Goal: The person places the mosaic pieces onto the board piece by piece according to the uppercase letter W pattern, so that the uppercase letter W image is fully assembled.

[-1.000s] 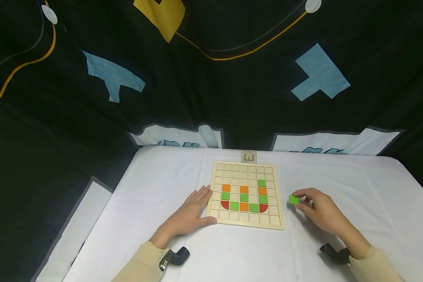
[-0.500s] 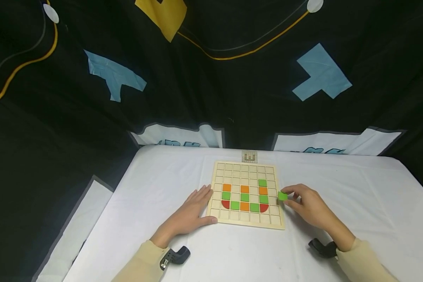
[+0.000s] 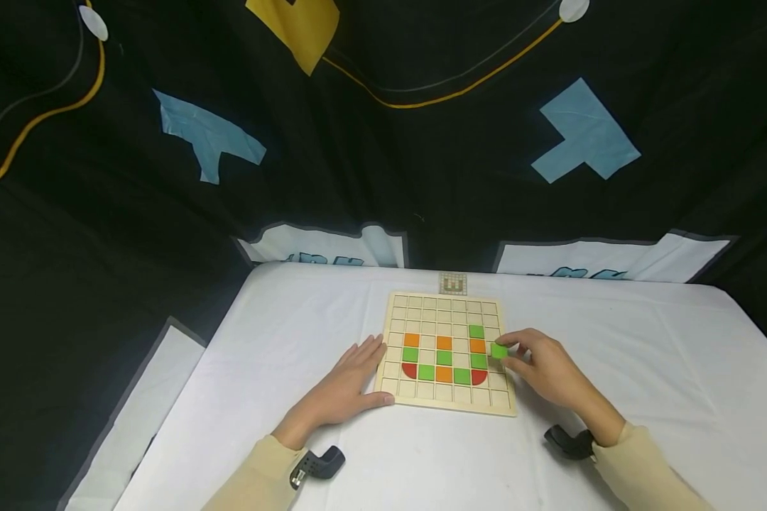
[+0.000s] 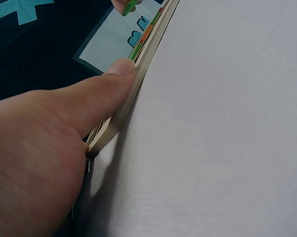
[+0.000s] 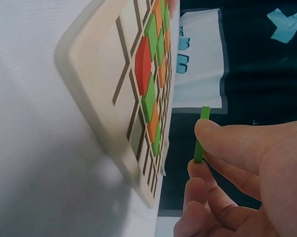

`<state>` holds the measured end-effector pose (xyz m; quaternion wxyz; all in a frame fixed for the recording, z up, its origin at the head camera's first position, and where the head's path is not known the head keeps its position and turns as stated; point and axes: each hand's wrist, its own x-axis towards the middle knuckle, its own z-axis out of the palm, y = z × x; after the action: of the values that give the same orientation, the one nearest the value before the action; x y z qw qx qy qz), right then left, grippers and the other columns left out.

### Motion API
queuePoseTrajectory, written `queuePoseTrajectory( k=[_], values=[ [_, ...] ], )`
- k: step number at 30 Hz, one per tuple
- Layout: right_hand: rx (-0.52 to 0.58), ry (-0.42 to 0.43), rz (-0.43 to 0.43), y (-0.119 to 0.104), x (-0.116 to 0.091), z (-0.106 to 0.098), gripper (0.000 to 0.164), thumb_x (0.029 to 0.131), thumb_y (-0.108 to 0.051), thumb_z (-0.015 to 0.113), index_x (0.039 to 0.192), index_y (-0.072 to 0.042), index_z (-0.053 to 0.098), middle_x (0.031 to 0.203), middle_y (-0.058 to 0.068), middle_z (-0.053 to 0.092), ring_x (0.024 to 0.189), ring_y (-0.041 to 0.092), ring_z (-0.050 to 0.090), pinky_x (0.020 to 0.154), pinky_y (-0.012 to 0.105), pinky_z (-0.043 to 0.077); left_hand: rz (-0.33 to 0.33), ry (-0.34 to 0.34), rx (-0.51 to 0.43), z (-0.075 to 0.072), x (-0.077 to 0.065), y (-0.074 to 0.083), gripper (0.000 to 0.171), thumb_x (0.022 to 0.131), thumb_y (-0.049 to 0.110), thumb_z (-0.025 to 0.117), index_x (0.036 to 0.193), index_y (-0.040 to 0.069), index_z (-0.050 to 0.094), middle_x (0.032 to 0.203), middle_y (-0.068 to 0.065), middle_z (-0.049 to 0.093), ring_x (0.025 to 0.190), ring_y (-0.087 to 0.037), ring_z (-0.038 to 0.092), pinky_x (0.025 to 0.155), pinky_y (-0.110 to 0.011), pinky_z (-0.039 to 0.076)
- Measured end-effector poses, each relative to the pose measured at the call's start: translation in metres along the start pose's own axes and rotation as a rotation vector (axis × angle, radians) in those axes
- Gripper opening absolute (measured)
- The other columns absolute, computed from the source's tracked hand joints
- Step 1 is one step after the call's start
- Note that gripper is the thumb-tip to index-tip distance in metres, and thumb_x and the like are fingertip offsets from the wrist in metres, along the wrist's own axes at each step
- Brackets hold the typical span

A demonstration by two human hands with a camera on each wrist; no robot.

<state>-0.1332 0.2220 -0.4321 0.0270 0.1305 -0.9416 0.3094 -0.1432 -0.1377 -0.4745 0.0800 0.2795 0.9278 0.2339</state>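
A wooden grid board (image 3: 422, 402) lies on the table, with green, orange and red tiles set in some of its cells. My left hand (image 3: 335, 390) rests at its left edge, fingers fairly straight, the thumb on the near left corner. In the left wrist view that thumb (image 4: 108, 89) touches the board's rim. Thumb and fingers of my right hand (image 3: 546, 365) pinch a green square tile (image 3: 499, 351) above the right side of the board. The right wrist view shows this tile (image 5: 202, 136) edge-on, held apart from the board.
A small card with a letter-like pattern on a grid (image 3: 453, 283) lies just behind the board. White cloth (image 3: 626, 355) covers the table. At the table's far edge hangs a black curtain (image 3: 383, 177) with blue and yellow patches.
My right hand has moved left with the green tile, from beside the board to over its right columns. The left hand has stayed in place, and the set tiles look the same.
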Motion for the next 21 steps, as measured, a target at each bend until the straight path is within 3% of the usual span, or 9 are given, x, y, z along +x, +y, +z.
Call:
queuePoseTrajectory(
  k=[21],
  values=[
    [0.043, 0.004, -0.019, -0.015, 0.030, 0.012, 0.029, 0.090, -0.009, 0.075, 0.119, -0.005, 0.071, 0.114, 0.010, 0.067, 0.091, 0.022, 0.059, 0.069, 0.033, 0.050, 0.006, -0.005, -0.001, -0.001, 0.000, 0.001, 0.096, 0.093, 0.058, 0.063, 0.159, 0.002, 0.022, 0.167, -0.011, 0.013, 0.154, -0.024, 0.008, 0.125, -0.042, 0.007]
  ],
)
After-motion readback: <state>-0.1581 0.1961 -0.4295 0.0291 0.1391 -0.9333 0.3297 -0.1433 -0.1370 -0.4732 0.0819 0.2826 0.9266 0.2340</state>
